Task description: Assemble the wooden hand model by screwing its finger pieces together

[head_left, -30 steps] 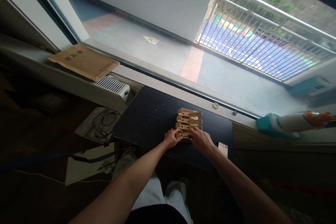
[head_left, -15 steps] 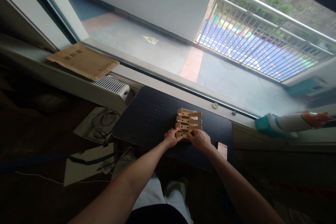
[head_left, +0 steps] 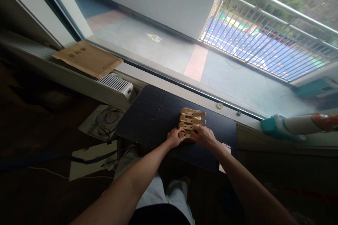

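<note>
A pale wooden block set (head_left: 192, 120), made of several notched bars laid side by side, lies on a small dark table (head_left: 153, 119). My left hand (head_left: 174, 137) is curled around the left end of the nearest bar. My right hand (head_left: 206, 136) pinches the same bar from the right, fingers closed on it. Both wrists rest over the table's near edge.
A phone (head_left: 225, 153) lies at the table's right corner under my right forearm. A brown envelope (head_left: 87, 59) sits on a white radiator (head_left: 116, 86) to the left. Cables and papers (head_left: 101, 124) lie on the floor. A teal-and-white object (head_left: 290, 125) rests on the window sill.
The view has shifted slightly down and to the right. My hands stay on the nearest wooden bar, with the right hand moved a little closer in.
</note>
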The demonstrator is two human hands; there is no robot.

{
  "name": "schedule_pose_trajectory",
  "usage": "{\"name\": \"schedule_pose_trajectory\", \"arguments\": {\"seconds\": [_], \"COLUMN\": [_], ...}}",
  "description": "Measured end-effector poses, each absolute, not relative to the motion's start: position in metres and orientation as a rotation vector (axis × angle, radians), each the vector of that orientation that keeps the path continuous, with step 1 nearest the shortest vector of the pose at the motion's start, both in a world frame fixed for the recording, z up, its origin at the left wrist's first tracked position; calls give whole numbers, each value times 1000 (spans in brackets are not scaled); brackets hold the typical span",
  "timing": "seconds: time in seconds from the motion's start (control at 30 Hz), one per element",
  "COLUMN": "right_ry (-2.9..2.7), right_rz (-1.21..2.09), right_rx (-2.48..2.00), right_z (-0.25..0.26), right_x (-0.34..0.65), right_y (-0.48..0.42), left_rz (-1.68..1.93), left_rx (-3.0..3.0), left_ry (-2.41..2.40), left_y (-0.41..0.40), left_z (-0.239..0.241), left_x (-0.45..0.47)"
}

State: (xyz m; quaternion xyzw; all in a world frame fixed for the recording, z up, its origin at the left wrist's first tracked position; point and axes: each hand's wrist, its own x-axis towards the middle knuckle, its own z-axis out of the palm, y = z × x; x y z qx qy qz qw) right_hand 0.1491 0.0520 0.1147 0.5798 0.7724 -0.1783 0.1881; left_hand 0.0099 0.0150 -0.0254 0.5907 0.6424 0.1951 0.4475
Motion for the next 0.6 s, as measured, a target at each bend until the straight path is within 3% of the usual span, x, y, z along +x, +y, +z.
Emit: {"name": "schedule_pose_trajectory", "arguments": {"seconds": [0.6], "right_ry": [2111], "right_rz": [-455], "right_rx": [1644], "right_z": [114], "right_x": [121], "right_y": [35], "left_rz": [417], "left_rx": [1495], "left_ry": [1590], "left_y": [16], "left_z": [-18], "left_x": [9]}}
